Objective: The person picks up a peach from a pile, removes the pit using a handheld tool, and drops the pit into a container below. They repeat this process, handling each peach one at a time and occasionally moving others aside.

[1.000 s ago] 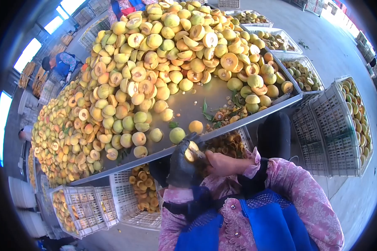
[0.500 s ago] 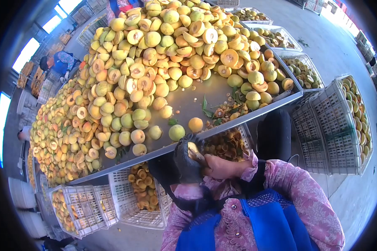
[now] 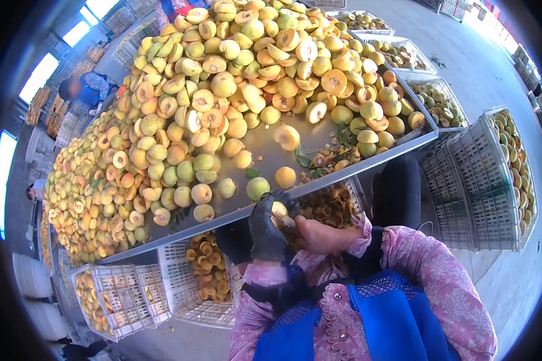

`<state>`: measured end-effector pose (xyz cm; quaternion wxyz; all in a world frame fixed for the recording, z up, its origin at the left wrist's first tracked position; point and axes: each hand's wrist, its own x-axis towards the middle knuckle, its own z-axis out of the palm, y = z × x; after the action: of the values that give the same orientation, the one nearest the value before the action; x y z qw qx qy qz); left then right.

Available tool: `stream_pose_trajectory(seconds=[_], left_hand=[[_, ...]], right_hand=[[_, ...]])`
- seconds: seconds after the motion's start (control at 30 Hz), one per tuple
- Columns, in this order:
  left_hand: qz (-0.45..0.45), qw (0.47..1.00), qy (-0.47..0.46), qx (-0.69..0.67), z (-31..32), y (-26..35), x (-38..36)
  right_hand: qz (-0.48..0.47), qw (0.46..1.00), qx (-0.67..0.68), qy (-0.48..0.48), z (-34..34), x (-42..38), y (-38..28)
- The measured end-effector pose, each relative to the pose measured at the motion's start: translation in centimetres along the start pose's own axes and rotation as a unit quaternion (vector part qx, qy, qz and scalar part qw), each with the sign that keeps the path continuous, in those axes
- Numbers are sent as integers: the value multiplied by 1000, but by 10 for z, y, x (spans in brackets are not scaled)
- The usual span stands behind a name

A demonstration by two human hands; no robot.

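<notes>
My left hand [image 3: 264, 231], in a dark glove, is closed around a yellow peach [image 3: 279, 209] at the table's front edge. Only the pale upper side of this fruit shows between the fingers. My bare right hand [image 3: 320, 236] is closed just beside it. From its fist a small light-coloured tool [image 3: 288, 223] points at the peach; its exact kind is too small to make out. Just beyond my hands, a green peach [image 3: 258, 188] and an orange-yellow peach [image 3: 285, 177] rest on the metal table [image 3: 265, 144]. Farther in, a blurred peach [image 3: 286, 137] shows over the bare metal.
A large heap of peaches [image 3: 223, 84], many halved, covers much of the table. Below its edge stand a crate of peach halves [image 3: 173, 283] and a container of scraps [image 3: 331, 207]. Stacked crates [image 3: 473, 180] stand at right. Another person [image 3: 87, 90] bends at the far left.
A blurred peach now shows over the bare metal, and a cut half lies at the heap's front edge. Both hands stay together at the held peach. The view has shifted slightly.
</notes>
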<state>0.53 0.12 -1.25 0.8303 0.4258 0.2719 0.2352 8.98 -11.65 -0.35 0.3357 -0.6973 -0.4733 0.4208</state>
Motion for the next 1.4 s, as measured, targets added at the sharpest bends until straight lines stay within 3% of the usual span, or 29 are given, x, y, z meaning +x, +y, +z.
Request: stream_pose_trajectory(seconds=[0.1, 0.17, 0.27, 0.4, 0.47, 0.6, 0.7, 0.77, 0.83, 1.0, 1.07, 1.1, 1.17, 1.23, 1.33, 1.4], left_hand=[[69, 996, 48, -4, 2, -10, 1], [204, 960, 30, 188, -2, -14, -1], [255, 950, 10, 182, 0, -16, -6], [201, 970, 55, 123, 14, -3, -10], [190, 980, 57, 15, 25, 12, -11], [225, 970, 86, 10, 27, 11, -12], [211, 973, 87, 43, 18, 4, -10], [266, 951, 82, 137, 22, 6, -14], [271, 952, 65, 129, 20, 6, -11], [254, 965, 16, 58, 8, 3, -11], [118, 991, 41, -53, 20, 23, -18], [118, 991, 41, -53, 22, 36, -20], [-24, 999, -35, 0, 19, 60, -24], [-30, 998, -30, -56, 13, 56, -23], [-29, 988, -9, -152, 9, 45, -17], [-21, 980, 15, -197, 13, 38, -21]], right_hand=[[-17, 999, 37, 17, 9, 4, 10], [-44, 996, 69, 22, 11, 7, 13], [-23, 993, 116, 2, 12, 7, 14], [-27, 999, 10, 17, -5, -2, -14], [-9, 1000, -18, 9, -12, -3, -26], [-11, 998, -51, 24, -10, -3, -30], [-22, 998, -42, 28, -10, -3, -29], [-30, 999, -38, 23, -4, -3, -27], [-34, 998, -4, 49, 4, 1, -20], [-64, 995, 65, 28, 2, 6, -13], [-66, 996, 56, 20, -7, 4, -20], [-46, 999, 14, 6, -16, 2, -28], [-29, 999, -28, -10, -20, 3, -33], [-36, 987, -153, -20, -20, 5, -32], [-88, 984, -143, 58, -9, 3, -25], [-84, 986, -130, 56, -8, 2, -22]])
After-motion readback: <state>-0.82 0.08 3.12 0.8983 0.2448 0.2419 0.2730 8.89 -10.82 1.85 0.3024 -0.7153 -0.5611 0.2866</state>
